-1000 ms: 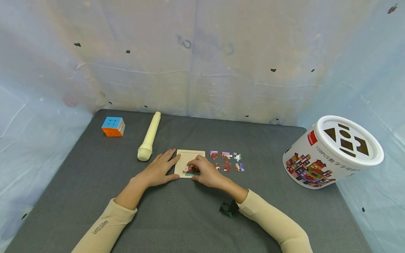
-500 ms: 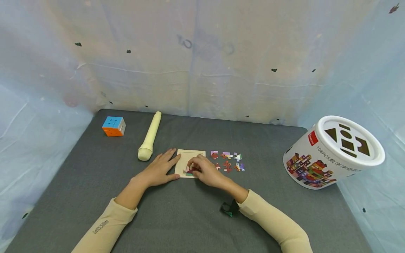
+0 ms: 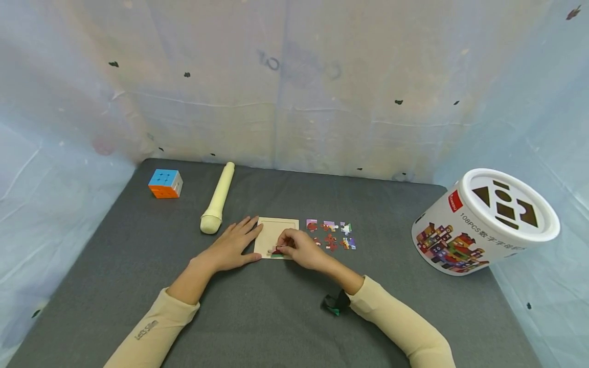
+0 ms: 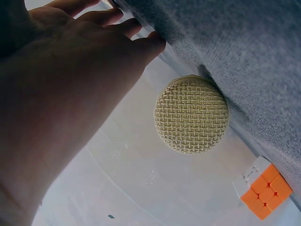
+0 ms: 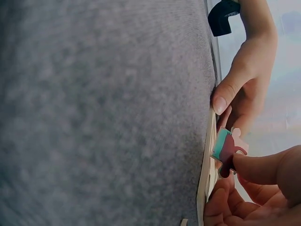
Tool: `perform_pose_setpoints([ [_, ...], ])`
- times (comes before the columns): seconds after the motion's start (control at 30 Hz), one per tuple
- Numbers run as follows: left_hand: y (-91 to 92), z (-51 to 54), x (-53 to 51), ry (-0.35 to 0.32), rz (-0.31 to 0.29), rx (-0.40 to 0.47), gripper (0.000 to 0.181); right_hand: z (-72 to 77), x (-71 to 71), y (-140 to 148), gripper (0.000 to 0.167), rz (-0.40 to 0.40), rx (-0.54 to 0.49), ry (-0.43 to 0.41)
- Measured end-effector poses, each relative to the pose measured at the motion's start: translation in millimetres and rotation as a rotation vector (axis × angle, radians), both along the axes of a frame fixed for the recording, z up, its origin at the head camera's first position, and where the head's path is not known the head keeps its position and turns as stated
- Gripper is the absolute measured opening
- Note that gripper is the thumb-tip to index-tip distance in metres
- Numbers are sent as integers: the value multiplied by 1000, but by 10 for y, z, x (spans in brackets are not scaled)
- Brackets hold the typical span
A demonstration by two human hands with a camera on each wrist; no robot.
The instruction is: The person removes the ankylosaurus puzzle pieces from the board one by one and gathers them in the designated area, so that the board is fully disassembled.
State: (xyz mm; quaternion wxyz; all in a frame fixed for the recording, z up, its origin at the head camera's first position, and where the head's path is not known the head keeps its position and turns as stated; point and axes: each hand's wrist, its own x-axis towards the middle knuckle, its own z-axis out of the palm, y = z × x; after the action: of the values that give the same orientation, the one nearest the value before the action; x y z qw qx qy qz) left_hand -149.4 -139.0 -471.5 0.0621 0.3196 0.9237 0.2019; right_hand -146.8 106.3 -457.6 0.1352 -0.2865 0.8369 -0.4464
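Observation:
In the head view a shallow wooden puzzle tray [image 3: 271,234] lies on the grey cloth between my hands. My left hand [image 3: 231,247] rests along its left edge, fingers spread and thumb near the front corner. My right hand [image 3: 301,249] pinches a jigsaw piece [image 5: 228,150] in dark red, teal and pale pink over the tray's front part. The right wrist view has this piece standing tilted against the tray, held by the thumb, with the fingers behind partly hidden. Several loose jigsaw pieces [image 3: 330,239] lie in rows right of the tray.
A pale yellow toy microphone [image 3: 218,199] lies left of the tray, its mesh head [image 4: 192,115] large in the left wrist view. Farther left sits a puzzle cube [image 3: 165,184]. A big white tub [image 3: 478,225] with a shape-hole lid stands at the right.
My right hand has shifted slightly right and toward the front edge of the tray with the jigsaw piece. The left hand stays in place.

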Motion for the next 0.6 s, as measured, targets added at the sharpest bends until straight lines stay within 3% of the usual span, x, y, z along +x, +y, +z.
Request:
perform_pose_setpoints([
  [0.33, 5, 1, 15, 39, -65, -17, 59, 22, 19, 16, 6, 4, 3, -30],
  [0.6, 31, -17, 16, 90, -186, 8, 46, 26, 38, 27, 7, 10, -10, -45],
])
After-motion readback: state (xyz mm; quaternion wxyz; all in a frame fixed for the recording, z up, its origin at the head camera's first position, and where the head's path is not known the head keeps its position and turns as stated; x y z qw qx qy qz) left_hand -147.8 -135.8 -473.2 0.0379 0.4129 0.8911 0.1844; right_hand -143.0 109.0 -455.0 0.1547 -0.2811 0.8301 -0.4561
